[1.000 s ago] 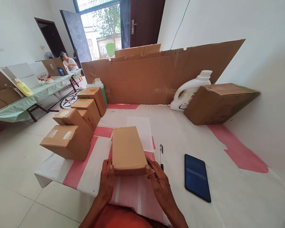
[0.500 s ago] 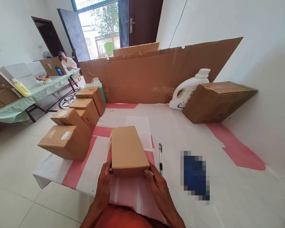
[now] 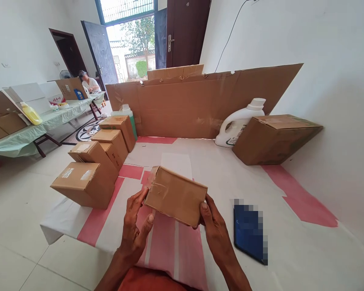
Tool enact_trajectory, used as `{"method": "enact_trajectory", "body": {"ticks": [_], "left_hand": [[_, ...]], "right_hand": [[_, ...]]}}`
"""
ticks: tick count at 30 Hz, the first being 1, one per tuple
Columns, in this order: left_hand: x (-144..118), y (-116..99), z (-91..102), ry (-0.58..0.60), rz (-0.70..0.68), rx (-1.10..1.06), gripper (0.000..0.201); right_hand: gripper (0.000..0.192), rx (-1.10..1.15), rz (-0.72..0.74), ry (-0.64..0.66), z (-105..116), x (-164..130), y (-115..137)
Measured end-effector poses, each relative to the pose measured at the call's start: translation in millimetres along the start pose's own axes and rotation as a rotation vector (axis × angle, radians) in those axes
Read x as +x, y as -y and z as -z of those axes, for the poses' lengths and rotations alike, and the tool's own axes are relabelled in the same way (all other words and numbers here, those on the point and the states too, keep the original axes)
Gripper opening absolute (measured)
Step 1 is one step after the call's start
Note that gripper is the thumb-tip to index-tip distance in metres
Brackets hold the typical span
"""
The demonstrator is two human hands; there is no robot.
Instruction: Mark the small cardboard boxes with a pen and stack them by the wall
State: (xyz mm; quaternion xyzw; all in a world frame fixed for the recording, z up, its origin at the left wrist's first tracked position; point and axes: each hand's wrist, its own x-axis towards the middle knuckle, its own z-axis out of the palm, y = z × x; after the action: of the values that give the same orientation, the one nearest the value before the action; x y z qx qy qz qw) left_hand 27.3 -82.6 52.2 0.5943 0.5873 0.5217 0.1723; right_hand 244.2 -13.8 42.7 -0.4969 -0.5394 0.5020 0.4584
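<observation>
I hold a small brown cardboard box [image 3: 175,196] lifted and tilted above the near part of the table, one end face turned toward me. My left hand [image 3: 135,226] touches its left end with spread fingers and the thumb up. Around the box's lower right corner my right hand [image 3: 215,228] grips. The white and pink table cover [image 3: 176,250] lies below. The pen seen earlier is hidden behind the box.
Several closed cardboard boxes [image 3: 85,184] line the table's left edge. A dark phone [image 3: 249,234] lies to the right. A larger box [image 3: 273,139], a white jug [image 3: 238,123] and a cardboard sheet [image 3: 200,101] stand at the back. Another person [image 3: 89,83] sits at a far table.
The box was lying flat on the table with both hands at its near end. It is now raised, tipped up and turned, with my right hand under its right corner.
</observation>
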Motion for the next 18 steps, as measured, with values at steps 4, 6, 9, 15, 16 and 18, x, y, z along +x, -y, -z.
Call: {"method": "enact_trajectory", "body": {"ticks": [4,6,9,15,16,18], "left_hand": [[22.3,3.9,-7.6,-0.022,-0.023,0.006,0.047],[35.2,7.0,-12.2,-0.024,0.003,-0.011,0.046],[52.0,16.2,-21.1,-0.004,0.072,-0.088,0.050],[73.5,40.5,-29.1,-0.092,0.164,-0.127,0.053],[74.4,42.0,-27.3,-0.107,0.171,-0.116,0.053],[72.1,40.9,-21.4,-0.126,0.194,-0.096,0.050]], "right_hand": [[0.074,0.023,0.010,0.049,7.7,35.7,0.4],[0.075,0.039,0.038,0.054,7.0,56.2,-0.6],[0.072,0.180,0.066,0.156,-3.2,87.3,-2.1],[0.068,0.335,0.109,0.288,-36.9,120.9,7.9],[0.068,0.318,0.110,0.288,-39.7,119.8,11.2],[0.068,0.211,0.120,0.262,-41.2,111.4,17.3]]}}
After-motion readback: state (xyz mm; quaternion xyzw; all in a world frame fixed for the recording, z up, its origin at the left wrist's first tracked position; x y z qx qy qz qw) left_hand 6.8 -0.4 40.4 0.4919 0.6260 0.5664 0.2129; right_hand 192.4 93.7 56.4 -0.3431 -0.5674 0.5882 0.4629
